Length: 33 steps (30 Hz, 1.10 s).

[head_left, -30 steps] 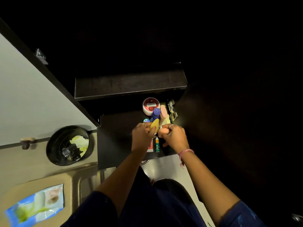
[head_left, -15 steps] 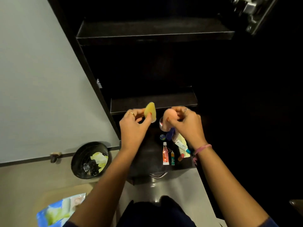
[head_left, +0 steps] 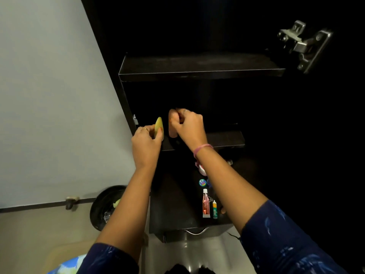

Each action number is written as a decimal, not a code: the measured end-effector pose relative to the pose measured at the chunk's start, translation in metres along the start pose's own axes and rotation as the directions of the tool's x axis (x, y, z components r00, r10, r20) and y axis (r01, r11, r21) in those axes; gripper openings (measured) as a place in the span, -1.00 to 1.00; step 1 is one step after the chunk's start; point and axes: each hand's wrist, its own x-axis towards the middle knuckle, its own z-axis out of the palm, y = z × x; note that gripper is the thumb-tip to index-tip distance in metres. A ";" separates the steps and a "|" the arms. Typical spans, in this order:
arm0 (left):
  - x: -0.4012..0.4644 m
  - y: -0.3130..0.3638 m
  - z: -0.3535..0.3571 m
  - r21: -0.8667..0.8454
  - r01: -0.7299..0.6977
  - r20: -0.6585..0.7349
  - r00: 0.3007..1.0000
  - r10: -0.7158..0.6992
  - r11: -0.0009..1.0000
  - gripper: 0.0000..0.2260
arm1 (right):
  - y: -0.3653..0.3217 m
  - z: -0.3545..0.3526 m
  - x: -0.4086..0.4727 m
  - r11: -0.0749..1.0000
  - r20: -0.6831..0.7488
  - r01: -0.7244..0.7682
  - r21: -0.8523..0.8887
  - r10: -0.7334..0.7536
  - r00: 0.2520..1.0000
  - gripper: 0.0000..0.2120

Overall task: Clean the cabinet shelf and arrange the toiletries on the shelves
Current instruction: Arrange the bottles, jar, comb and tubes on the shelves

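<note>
My left hand [head_left: 146,142] pinches a yellow teardrop-shaped sponge [head_left: 158,126] upright at the left front of the dark middle shelf [head_left: 225,139]. Beside it, my right hand [head_left: 188,125] grips a peach-coloured sponge [head_left: 172,125] over the same shelf edge. A wider shelf [head_left: 197,66] sits higher up. Below, on the bottom surface [head_left: 173,206], lie a red tube with a white cap [head_left: 205,203], a small green tube [head_left: 214,209], a round blue tin [head_left: 202,182] and a red-and-white jar [head_left: 202,170] partly hidden by my right forearm.
A metal hinge [head_left: 304,44] sticks out on the open door at upper right. A black bin [head_left: 107,206] with rubbish stands on the floor at left below a pale wall [head_left: 49,95]. A blue packet [head_left: 67,265] lies at the bottom left edge.
Both hands have risen from the bottom surface, each with its sponge, up to the middle shelf's front edge. My view has tilted upward, revealing the upper shelf and hinge.
</note>
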 end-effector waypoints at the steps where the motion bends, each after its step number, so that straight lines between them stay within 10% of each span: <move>1: 0.002 -0.002 0.001 0.021 0.000 0.000 1.000 0.000 1.000 -0.75 | 0.001 0.004 0.004 1.000 0.011 -0.013 0.006 0.013 1.000 -0.77; 33: -0.014 -0.005 0.010 0.094 0.085 0.004 0.996 -0.086 0.992 -0.63 | 0.034 0.008 -0.019 0.997 0.090 -0.077 0.015 0.075 0.993 -0.53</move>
